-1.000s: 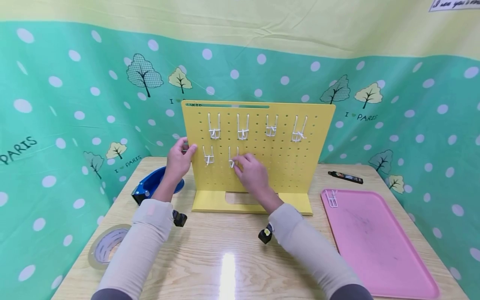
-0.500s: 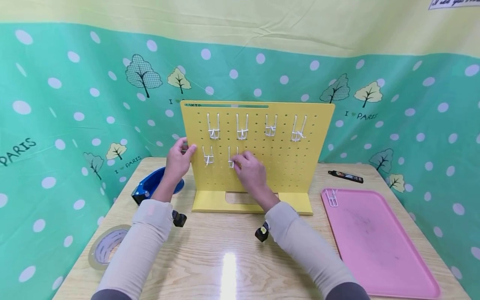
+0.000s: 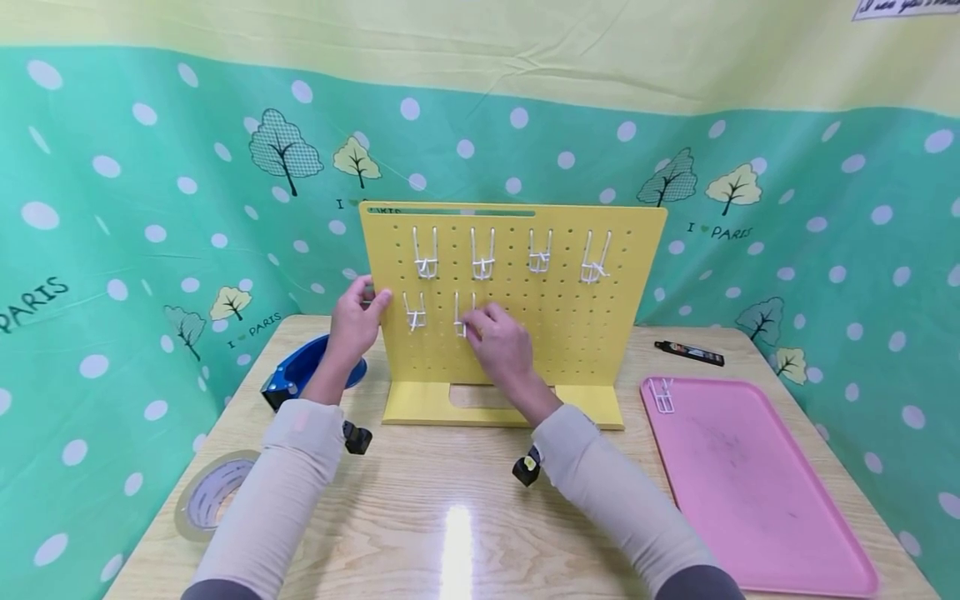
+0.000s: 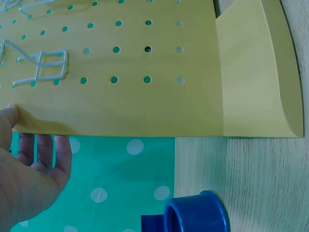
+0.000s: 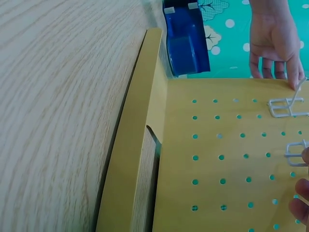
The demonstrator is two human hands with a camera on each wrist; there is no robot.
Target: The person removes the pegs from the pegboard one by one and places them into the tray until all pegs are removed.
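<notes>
A yellow pegboard [image 3: 577, 333] stands upright on its base. My left hand [image 3: 356, 321] grips its left edge, thumb on the front face and fingers behind, as the left wrist view shows. My right hand [image 3: 501, 343] pinches the lower part of a white wire hook [image 3: 460, 328] in the lower row; the fingertips partly cover it. Left of it hangs another wire hook [image 3: 415, 317], seen also in the left wrist view as a wire hook [image 4: 52, 65] with its prong sticking out. Several more hooks, among them one wire hook [image 3: 483, 268], hang in the upper row.
On the right lies a pink tray [image 3: 757, 492] with a white wire hook [image 3: 662, 397] at its upper left corner. A black marker [image 3: 690, 353] lies behind it. At left are a blue tape dispenser [image 3: 300, 371] and a tape roll [image 3: 213, 496]. A patterned curtain [image 3: 150, 333] surrounds the table.
My right fingers stay on the hook with only a slight shift, and a little more of its square lower end shows. The left hand keeps its hold on the board's edge.
</notes>
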